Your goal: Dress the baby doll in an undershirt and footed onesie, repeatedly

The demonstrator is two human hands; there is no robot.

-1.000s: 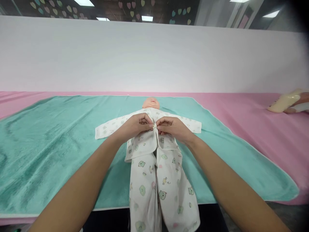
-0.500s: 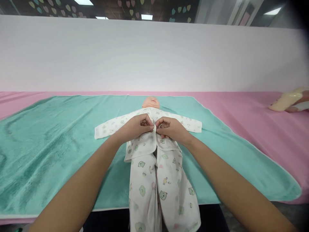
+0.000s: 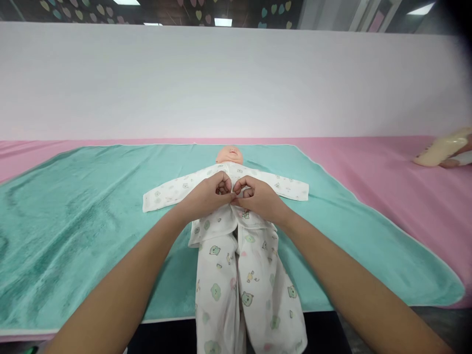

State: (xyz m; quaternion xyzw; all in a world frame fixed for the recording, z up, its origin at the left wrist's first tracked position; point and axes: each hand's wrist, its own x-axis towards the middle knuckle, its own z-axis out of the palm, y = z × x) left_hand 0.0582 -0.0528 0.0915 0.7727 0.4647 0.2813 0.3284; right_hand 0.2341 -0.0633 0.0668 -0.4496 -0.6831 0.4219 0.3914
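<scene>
A baby doll (image 3: 230, 155) lies on its back with its head at the far end, dressed in a white printed baby shirt (image 3: 216, 223) and matching trousers (image 3: 254, 280). The shirt's sleeves stretch out to both sides. Over the chest, my left hand (image 3: 214, 192) pinches one front edge of the shirt between thumb and forefinger. My right hand (image 3: 256, 197) pinches the opposite front edge, its fingertips touching those of the left. Whatever fastening lies between the fingertips is hidden. Below the hands, the lower shirt front hangs slightly apart.
Beneath the doll spreads a teal towel (image 3: 92, 206) on a pink cloth (image 3: 387, 196). A white partition (image 3: 221, 78) rises behind. At the far right, another doll's cream-coloured limb (image 3: 440, 148) shows beside part of a person's hand (image 3: 452, 162). The trouser legs hang over the near edge.
My fingertips have come together, closing the small gap between them at the shirt front. The right hand has shifted slightly left. The doll stays in place.
</scene>
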